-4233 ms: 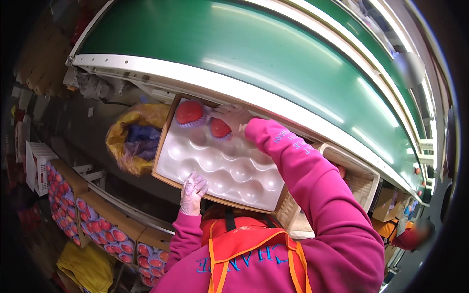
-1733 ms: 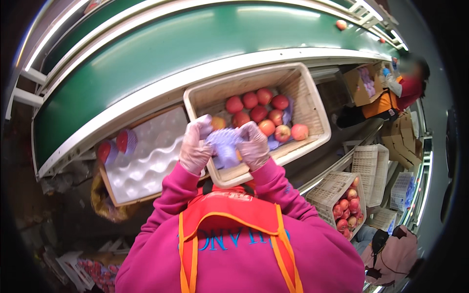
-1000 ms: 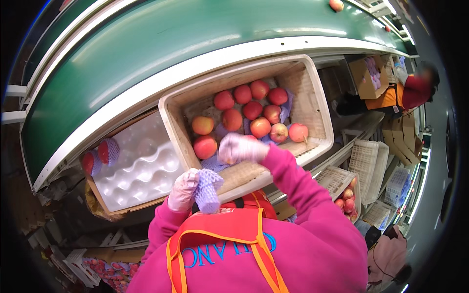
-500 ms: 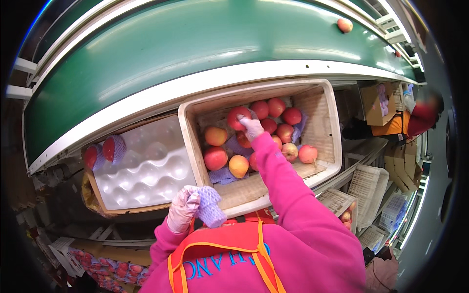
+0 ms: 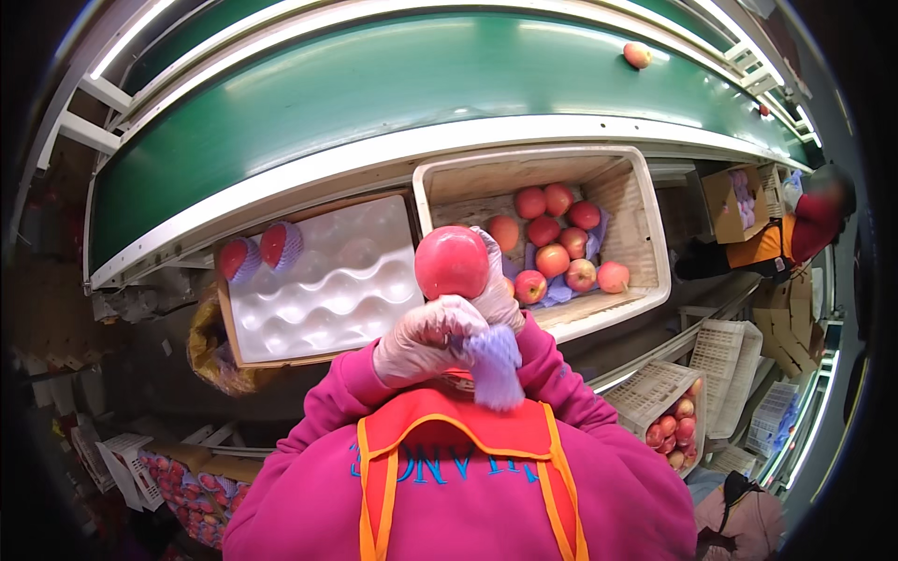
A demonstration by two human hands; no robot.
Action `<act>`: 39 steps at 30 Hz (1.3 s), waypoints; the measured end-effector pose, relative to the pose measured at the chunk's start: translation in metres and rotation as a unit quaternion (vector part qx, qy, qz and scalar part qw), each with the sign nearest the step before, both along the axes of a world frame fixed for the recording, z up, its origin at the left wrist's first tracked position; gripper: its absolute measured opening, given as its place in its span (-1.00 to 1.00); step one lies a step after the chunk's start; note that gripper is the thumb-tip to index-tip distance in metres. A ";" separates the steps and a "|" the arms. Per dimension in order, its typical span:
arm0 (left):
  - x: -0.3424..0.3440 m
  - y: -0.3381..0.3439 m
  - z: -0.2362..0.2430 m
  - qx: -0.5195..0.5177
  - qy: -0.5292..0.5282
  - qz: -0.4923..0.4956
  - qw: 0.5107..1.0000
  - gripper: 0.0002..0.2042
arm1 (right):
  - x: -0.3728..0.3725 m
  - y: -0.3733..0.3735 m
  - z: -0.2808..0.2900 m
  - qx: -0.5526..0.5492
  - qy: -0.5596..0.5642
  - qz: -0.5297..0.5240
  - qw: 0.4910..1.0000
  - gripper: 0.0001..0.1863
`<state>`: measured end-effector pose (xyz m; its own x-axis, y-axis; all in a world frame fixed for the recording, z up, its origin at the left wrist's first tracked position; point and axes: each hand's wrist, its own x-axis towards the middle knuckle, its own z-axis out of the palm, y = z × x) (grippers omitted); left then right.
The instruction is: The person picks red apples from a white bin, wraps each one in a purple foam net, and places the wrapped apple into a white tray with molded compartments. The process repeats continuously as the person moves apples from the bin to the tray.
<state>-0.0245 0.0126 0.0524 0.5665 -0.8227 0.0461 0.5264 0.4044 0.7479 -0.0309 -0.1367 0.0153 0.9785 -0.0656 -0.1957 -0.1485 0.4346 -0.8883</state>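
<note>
Gloved in pale pink, my right hand (image 5: pixel 498 292) grips a large red apple (image 5: pixel 451 263) from its right side, lifted in front of my chest. Just below the apple, my left hand (image 5: pixel 426 342) is closed on a purple foam net sleeve (image 5: pixel 498 372), which dangles to the right of its fingers. The two hands are close together and overlap in view. Beyond them, several red and yellowish apples (image 5: pixel 543 231) lie on purple foam in a white plastic crate (image 5: pixel 659 257). To its left, two netted apples (image 5: pixel 281 245) sit in the upper left of a white moulded tray (image 5: pixel 327 323).
A green conveyor belt (image 5: pixel 374 89) runs across behind the crate, with one apple (image 5: pixel 638 55) on it. At the right, a person (image 5: pixel 795 229) in an orange apron stands beside a cardboard box (image 5: pixel 730 201). Another crate of apples (image 5: pixel 645 397) stands lower right; boxed netted apples (image 5: pixel 192 496) lie lower left.
My right hand has come out of the crate with a red apple and moved toward my chest. My left hand has moved right and up with the foam net, meeting it.
</note>
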 end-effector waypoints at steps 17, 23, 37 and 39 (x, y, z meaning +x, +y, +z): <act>0.013 0.016 0.015 0.040 -0.072 0.233 0.969 0.07 | -0.025 0.026 0.070 -0.201 -0.166 -0.007 0.965 -0.03; 0.006 0.008 0.013 0.167 -0.144 0.391 0.893 0.07 | -0.033 0.029 0.081 -0.176 -0.156 0.003 0.972 -0.97; 0.016 0.004 -0.001 0.121 -0.063 0.395 0.908 -0.02 | -0.020 0.023 0.066 -0.294 -0.137 0.204 0.924 -0.73; 0.020 0.006 -0.012 0.087 -0.007 0.411 0.907 -0.08 | -0.020 0.019 0.075 -0.201 -0.086 0.201 0.955 -0.77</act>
